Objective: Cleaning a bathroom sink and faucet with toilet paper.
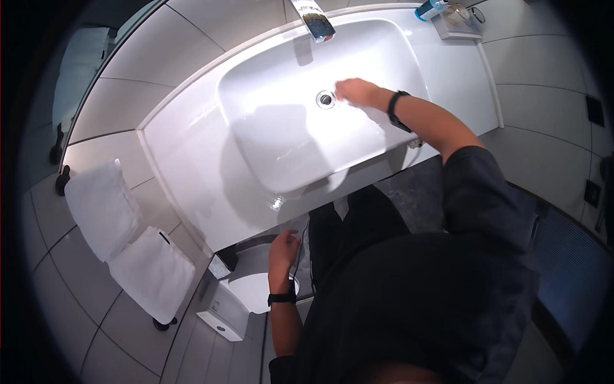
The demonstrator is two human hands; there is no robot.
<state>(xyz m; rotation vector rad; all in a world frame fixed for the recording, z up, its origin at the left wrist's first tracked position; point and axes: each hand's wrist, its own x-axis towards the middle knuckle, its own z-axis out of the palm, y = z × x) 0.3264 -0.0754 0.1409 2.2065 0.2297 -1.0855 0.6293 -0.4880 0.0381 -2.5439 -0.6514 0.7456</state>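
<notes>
My right hand (357,92) reaches down into a white washbasin (268,158), just right of its metal drain (326,99). Its fingers are curled and blurred, and whether they hold anything is hidden. Above the basin juts a chrome faucet (318,24). My left hand (285,249) hangs below the counter's front edge, loosely bent with nothing seen in it. Each wrist wears a black band.
White towels (151,273) hang on the left wall above a toilet (249,290). A blue-capped bottle (430,9) stands beside a tray (455,31) with glasses on the white counter (192,173). A small crumpled item (415,143) lies at the front edge.
</notes>
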